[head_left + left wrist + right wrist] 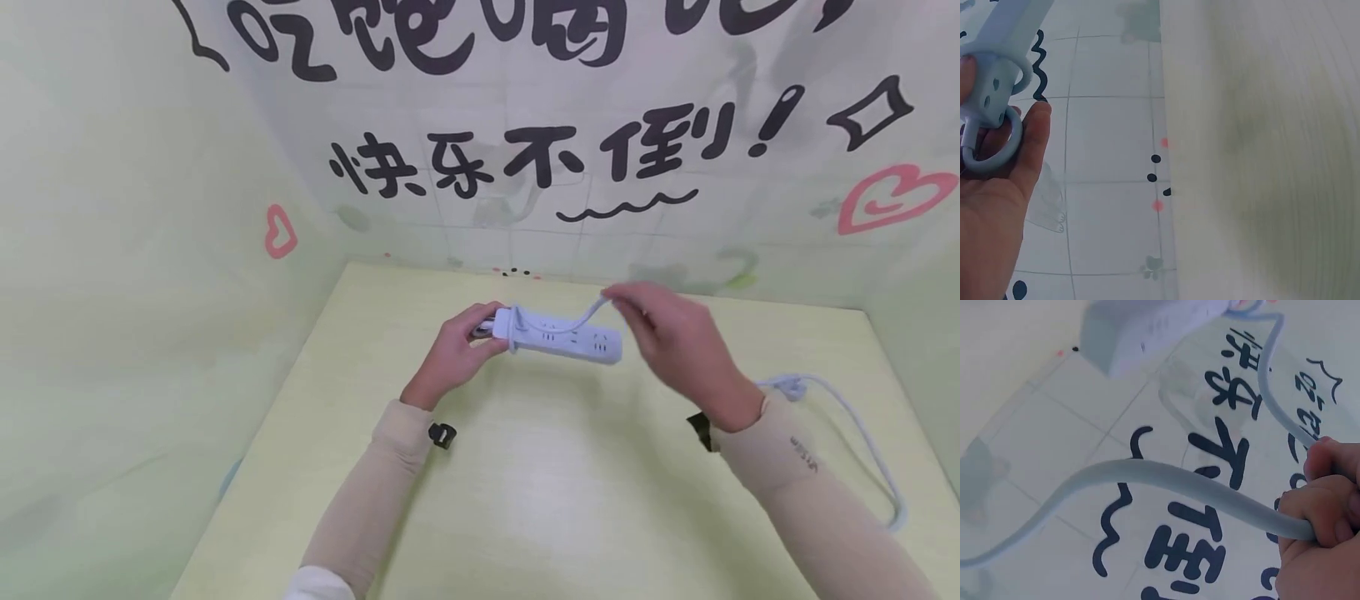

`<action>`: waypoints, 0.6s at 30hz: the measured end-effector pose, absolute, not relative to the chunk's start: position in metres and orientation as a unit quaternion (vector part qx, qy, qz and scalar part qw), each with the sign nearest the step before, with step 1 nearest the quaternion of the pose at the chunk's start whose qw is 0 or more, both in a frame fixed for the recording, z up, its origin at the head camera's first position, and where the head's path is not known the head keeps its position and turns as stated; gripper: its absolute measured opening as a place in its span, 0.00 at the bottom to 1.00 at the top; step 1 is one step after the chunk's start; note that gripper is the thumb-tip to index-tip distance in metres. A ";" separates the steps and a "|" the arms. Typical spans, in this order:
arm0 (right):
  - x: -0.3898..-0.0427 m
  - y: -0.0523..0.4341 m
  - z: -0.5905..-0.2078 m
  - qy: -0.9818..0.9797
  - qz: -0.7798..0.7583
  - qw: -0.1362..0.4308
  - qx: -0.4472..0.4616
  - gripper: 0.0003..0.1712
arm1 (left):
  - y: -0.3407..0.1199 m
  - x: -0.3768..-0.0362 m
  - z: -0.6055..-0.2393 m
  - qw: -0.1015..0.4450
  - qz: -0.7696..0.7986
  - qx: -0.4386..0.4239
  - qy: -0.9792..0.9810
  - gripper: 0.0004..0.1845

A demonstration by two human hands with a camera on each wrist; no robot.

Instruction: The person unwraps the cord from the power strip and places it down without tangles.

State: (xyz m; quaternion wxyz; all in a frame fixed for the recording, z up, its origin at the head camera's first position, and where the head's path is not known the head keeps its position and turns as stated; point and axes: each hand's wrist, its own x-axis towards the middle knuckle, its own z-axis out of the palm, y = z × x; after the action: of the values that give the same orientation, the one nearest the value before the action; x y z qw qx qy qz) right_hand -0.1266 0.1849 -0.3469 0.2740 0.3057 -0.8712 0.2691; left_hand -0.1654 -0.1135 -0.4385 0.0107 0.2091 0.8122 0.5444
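A white power strip is held above the table, its row of sockets facing up toward the head camera. My left hand grips its left end, where the cord loops round the strip; the left wrist view shows the cord loop at that end, between thumb and fingers. My right hand pinches the white cord a little right of and above the strip. In the right wrist view the cord passes through the curled fingers, and the strip's far end appears blurred.
The rest of the cord trails over the right side of the pale table, with a bunched part, perhaps the plug, behind the right forearm. A printed wall sheet stands along the table's back edge.
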 end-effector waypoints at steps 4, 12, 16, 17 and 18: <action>-0.151 0.201 -0.341 -0.887 0.270 0.276 0.254 0.12 | -0.112 -0.162 -0.434 0.036 0.536 0.242 0.808 0.25; -0.168 0.223 -0.396 -0.943 0.239 0.123 0.194 0.13 | -0.103 -0.162 -0.422 0.012 0.583 0.235 0.778 0.25; -0.153 0.212 -0.425 -0.945 0.215 0.059 0.240 0.15 | -0.104 -0.166 -0.417 -0.012 0.624 0.205 0.754 0.27; -0.148 0.207 -0.430 -0.940 0.211 0.056 0.262 0.14 | -0.104 -0.168 -0.417 -0.021 0.628 0.196 0.753 0.27; -0.143 0.202 -0.434 -0.935 0.211 0.054 0.281 0.13 | -0.105 -0.170 -0.417 -0.033 0.632 0.191 0.750 0.27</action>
State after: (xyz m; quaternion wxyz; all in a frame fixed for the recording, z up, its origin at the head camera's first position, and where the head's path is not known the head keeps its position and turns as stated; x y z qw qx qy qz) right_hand -0.1429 0.2015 -0.4338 0.0536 0.2807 -0.9348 0.2107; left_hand -0.1700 -0.1045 -0.4174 -0.0326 0.1915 0.7500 0.6323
